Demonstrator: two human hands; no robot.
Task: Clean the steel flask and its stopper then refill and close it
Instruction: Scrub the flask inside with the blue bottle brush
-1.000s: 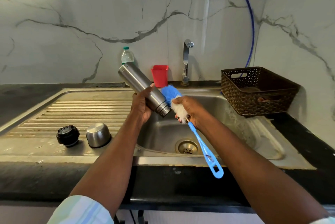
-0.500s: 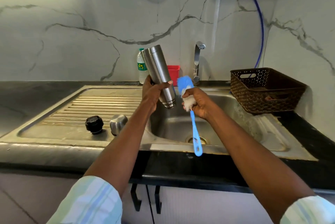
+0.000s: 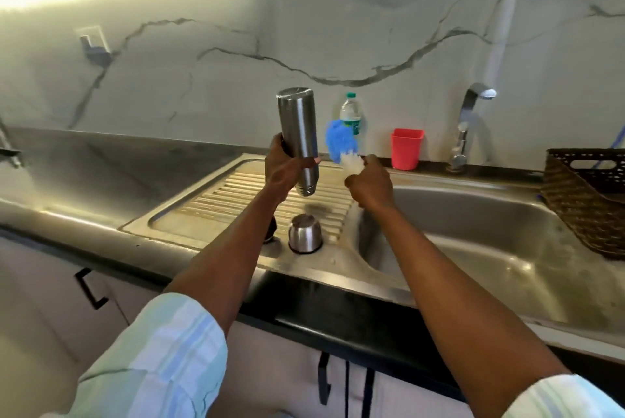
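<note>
Left hand has its fingers wrapped round the cylindrical steel flask, held mouth-down over the ribbed drainboard. Right hand grips the blurry blue-and-white bottle brush just right of it.

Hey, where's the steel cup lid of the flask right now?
The steel cup lid stands upside down on the ribbed drainboard, left of the sink basin, directly below the flask that the left hand holds.
</note>
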